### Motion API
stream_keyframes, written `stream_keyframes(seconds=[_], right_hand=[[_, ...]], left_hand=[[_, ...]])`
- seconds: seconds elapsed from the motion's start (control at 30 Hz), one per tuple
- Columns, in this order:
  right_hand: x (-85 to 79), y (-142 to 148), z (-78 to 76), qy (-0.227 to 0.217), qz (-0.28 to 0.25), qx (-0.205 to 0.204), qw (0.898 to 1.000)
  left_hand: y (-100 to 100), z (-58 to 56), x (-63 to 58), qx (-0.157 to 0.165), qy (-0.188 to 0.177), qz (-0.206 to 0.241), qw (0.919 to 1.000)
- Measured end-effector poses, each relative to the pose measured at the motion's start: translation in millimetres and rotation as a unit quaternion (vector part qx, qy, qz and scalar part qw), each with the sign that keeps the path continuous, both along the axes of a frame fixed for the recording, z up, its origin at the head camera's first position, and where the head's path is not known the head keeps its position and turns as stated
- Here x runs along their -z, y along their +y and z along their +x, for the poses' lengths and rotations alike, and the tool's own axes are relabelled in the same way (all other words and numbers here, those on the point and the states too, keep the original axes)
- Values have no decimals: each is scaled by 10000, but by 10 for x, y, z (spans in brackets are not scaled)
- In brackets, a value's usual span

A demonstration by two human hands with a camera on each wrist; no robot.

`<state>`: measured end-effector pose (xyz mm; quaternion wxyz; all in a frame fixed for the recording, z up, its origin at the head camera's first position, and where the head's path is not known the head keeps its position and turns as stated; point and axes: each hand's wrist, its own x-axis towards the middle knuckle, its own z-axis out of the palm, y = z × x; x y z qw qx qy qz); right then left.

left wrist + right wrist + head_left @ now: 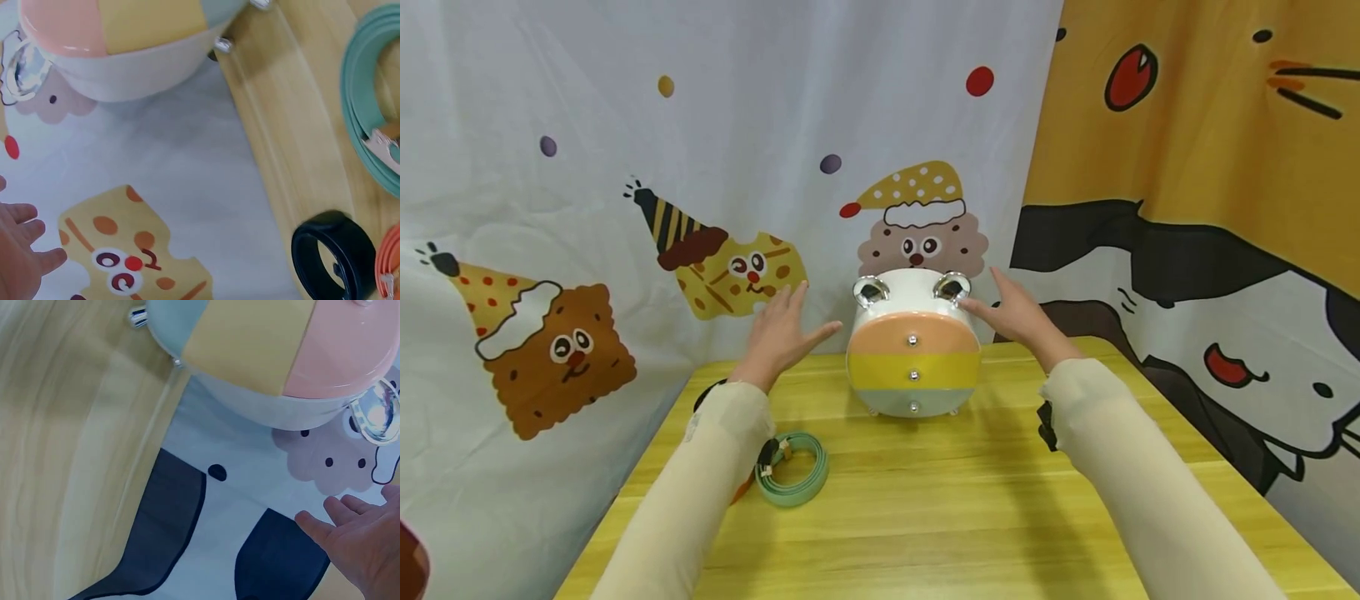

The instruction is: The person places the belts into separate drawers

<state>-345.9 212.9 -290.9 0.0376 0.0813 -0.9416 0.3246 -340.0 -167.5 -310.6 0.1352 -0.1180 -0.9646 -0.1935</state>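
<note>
Nearest to my remote viewpoint, two cream sleeves, the left sleeve (662, 508) and the right sleeve (1150, 475), extend forward over the wood-grain tabletop (925, 533). A small mark near the left cuff is too small for me to read.

Beside the left cuff lies a coiled green belt (793, 496) with a metal clasp (382, 147). In the left wrist view I locate a coiled orange belt (384, 253), cut off by the frame edge, and, just beside it, a coiled black belt (357, 253).

Beyond these, I read the left hand (778, 333) as follows: fingers extended, spread wide, holding nothing. The right hand (1018, 317) matches: fingers extended, thumb set apart, holding nothing. In the right wrist view its visible fingers are apart from the box.

Between the hands, near the far edge of the tabletop, the white box (914, 360) stands upright. Its front carries peach, yellow and grey-green bands, top to bottom, each with one silver knob (913, 340). Two silver ears (871, 290) project from its top.

Farthest back hangs a printed backdrop (760, 108): hatted biscuit and cheese characters, with cat-like figures at right.
</note>
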Motion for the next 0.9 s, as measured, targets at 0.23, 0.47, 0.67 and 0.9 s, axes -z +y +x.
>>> stream_keyframes(seconds=[0.23,0.47,0.67,0.9], right_hand=[[-37,-77,-54,-88,-488,3,9988],[-31,-154,-114,-41,-715,-14,9974],[-64,-220,-148,30,-778,-83,9969],[-114,-268,-168,47,-972,-29,9953]], left_hand=[[159,51,-87,91,-99,849,9963],[327,88,-142,156,-185,1666,9857],[450,103,-162,267,-45,2245,9741],[612,117,-160,454,88,2695,9619]])
